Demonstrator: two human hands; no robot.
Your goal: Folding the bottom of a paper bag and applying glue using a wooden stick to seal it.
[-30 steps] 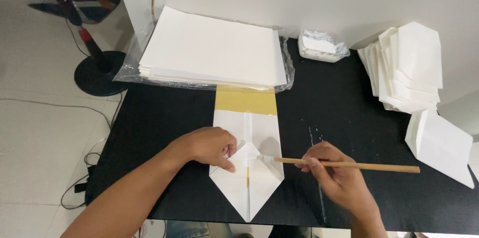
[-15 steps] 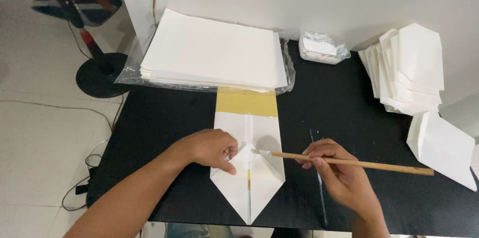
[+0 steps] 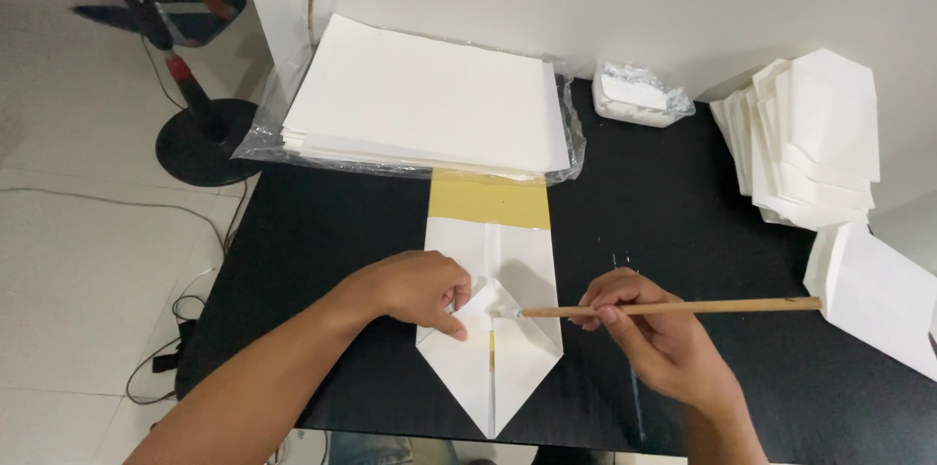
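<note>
Left hand (image 3: 415,291) presses flat on folded paper (image 3: 493,328); right hand (image 3: 656,340) grips a brush (image 3: 664,308), its tip nudged leftward. Paper stack (image 3: 429,99) behind.

Both arms bare from elbow down, no sleeves in view. Left hand (image 3: 415,289): no rings, no watch, no glove; wrist plain. Right hand (image 3: 656,343): same, bare fingers w/ short nails, nothing on wrist. No bands, tape or marks visible on either forearm.
</note>
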